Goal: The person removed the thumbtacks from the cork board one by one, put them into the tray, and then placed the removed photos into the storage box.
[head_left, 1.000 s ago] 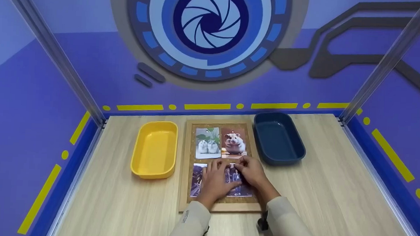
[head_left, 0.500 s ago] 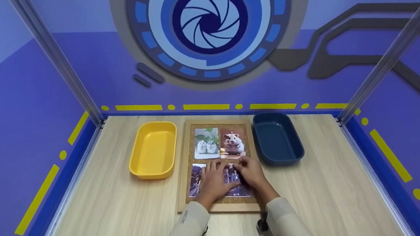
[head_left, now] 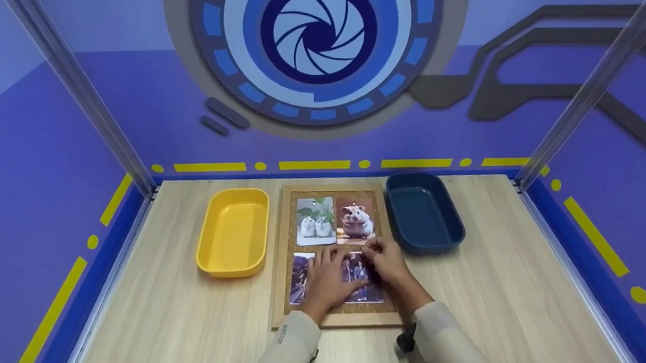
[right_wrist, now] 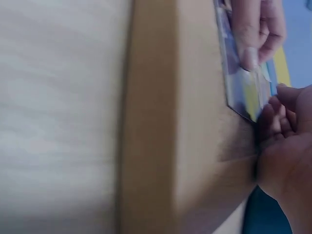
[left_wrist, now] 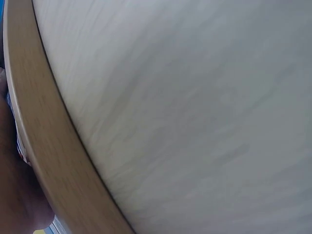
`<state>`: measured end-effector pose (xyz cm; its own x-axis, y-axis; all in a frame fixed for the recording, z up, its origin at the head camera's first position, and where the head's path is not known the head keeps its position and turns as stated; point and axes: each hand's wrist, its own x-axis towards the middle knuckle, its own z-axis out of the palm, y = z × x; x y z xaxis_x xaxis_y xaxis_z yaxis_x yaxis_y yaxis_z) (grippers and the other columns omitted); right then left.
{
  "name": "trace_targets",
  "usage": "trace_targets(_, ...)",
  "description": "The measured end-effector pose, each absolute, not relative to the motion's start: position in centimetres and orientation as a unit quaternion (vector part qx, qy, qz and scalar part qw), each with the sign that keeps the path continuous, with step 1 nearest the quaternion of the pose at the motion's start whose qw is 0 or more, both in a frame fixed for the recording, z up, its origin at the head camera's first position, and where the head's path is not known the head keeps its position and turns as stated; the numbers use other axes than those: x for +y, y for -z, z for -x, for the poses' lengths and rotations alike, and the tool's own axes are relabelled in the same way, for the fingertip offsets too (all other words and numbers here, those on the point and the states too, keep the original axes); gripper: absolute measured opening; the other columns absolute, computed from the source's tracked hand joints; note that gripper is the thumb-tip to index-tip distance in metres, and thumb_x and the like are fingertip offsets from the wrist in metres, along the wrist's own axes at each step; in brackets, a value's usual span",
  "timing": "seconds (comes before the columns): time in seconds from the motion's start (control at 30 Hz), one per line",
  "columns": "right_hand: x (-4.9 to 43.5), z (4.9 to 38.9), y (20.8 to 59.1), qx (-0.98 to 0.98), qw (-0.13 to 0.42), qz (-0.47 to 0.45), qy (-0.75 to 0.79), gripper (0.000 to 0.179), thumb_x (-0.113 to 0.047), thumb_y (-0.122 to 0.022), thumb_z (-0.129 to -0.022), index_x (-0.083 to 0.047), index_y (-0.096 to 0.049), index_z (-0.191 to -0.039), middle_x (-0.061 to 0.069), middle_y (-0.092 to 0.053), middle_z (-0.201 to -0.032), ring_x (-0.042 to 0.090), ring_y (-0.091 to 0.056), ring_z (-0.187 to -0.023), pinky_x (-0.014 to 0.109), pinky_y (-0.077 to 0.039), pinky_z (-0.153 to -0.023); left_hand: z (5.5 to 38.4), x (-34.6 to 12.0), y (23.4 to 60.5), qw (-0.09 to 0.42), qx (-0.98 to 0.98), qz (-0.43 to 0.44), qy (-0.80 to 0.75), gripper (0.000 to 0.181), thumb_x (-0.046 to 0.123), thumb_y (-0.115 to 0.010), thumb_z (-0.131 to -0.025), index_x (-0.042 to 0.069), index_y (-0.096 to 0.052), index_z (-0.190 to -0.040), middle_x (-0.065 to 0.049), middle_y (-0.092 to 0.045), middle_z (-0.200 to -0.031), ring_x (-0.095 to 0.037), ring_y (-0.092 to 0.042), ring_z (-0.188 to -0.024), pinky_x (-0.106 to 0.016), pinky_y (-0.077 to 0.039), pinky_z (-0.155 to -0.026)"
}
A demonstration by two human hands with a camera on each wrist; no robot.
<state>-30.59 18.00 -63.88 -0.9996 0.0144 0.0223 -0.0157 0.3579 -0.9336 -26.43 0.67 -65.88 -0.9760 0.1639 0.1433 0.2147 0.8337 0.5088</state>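
Note:
A wood-framed cork board (head_left: 281, 279) lies on the table with photos on it. In the head view my left hand (head_left: 326, 281) rests flat across the two lower photos, fingers extended, covering much of the lower left photo (head_left: 299, 282). My right hand (head_left: 389, 262) has curled fingers at the top edge of the lower right photo (head_left: 359, 273). Its thumb and fingertips pinch what seems a small pin, almost wholly hidden. The right wrist view shows both hands close together over this photo (right_wrist: 236, 92). Two hamster photos, a left one (head_left: 315, 225) and a right one (head_left: 356, 222), sit above, each with a small pin at its top.
Left of the board stands a yellow tray (head_left: 233, 232). A dark blue tray (head_left: 426, 214) stands against the board's upper right. Purple walls bound the wooden table (head_left: 183, 318) at the back and both sides.
The whole head view has shifted slightly left. Both hands keep their places on the board, and the right fingertips stay at the photo's top edge.

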Motion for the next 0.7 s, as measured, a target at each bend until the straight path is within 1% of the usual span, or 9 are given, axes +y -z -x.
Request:
trace_targets(0.13,18.0,30.9,62.9,-0.811,-0.006,-0.009,-0.584,0.006,-0.001,-0.068,-0.089,-0.003,-0.067,-0.083,0.0,-0.056,-0.069,0.011,-0.053,-0.063,0.023,-0.046,-0.055,26.4,0.6,65.9,0.047,-0.956,0.1,0.273,0.085,0.076,-0.07,-0.071,0.036,-0.047,-0.142,0.002,-0.043,-0.146,-0.022,-0.038,-0.136,-0.054,-0.032,-0.112)
trace_targets(0.23,18.1,31.2,61.6,-0.816,0.007,-0.008,-0.579,0.005,-0.004,-0.068,-0.091,-0.003,-0.067,-0.085,0.001,-0.057,-0.072,0.013,-0.053,-0.065,0.024,-0.046,-0.055,26.5,0.6,65.8,0.047,-0.955,0.099,0.276,0.083,0.075,-0.07,-0.071,0.035,-0.049,-0.141,0.001,-0.043,-0.146,-0.023,-0.038,-0.137,-0.055,-0.032,-0.113)
trace_targets(0.33,18.4,31.5,60.2,-0.831,0.043,-0.012,-0.555,0.006,-0.008,-0.068,-0.092,-0.004,-0.068,-0.087,0.003,-0.058,-0.076,0.014,-0.053,-0.07,0.023,-0.045,-0.058,26.5,0.5,65.6,0.044,-0.955,0.097,0.275,0.083,0.074,-0.07,-0.072,0.034,-0.048,-0.142,0.001,-0.042,-0.146,-0.023,-0.037,-0.138,-0.056,-0.03,-0.114)
trace_targets(0.5,20.0,32.2,58.9,-0.844,0.11,-0.007,-0.526,0.005,-0.006,-0.067,-0.092,-0.006,-0.067,-0.087,0.008,-0.063,-0.08,0.017,-0.056,-0.076,0.023,-0.045,-0.065,26.3,0.4,65.4,0.028,-0.954,0.094,0.284,0.088,0.073,-0.071,-0.073,0.033,-0.045,-0.146,0.001,-0.041,-0.148,-0.023,-0.036,-0.139,-0.057,-0.027,-0.117)
trace_targets(0.6,21.4,32.8,58.4,-0.855,0.145,0.004,-0.497,0.004,-0.007,-0.067,-0.092,-0.006,-0.068,-0.088,0.01,-0.064,-0.084,0.019,-0.056,-0.082,0.025,-0.044,-0.073,26.3,0.4,65.4,0.026,-0.955,0.093,0.281,0.091,0.074,-0.07,-0.072,0.034,-0.041,-0.149,0.001,-0.04,-0.149,-0.024,-0.036,-0.14,-0.057,-0.027,-0.118)
trace_targets(0.7,22.9,33.5,58.1,-0.875,0.16,0.023,-0.456,0.006,-0.012,-0.066,-0.094,-0.007,-0.067,-0.091,0.011,-0.063,-0.089,0.022,-0.055,-0.087,0.031,-0.042,-0.078,26.3,0.6,65.4,0.022,-0.957,0.093,0.273,0.093,0.076,-0.069,-0.072,0.036,-0.04,-0.15,0.001,-0.039,-0.15,-0.024,-0.036,-0.14,-0.056,-0.028,-0.117)
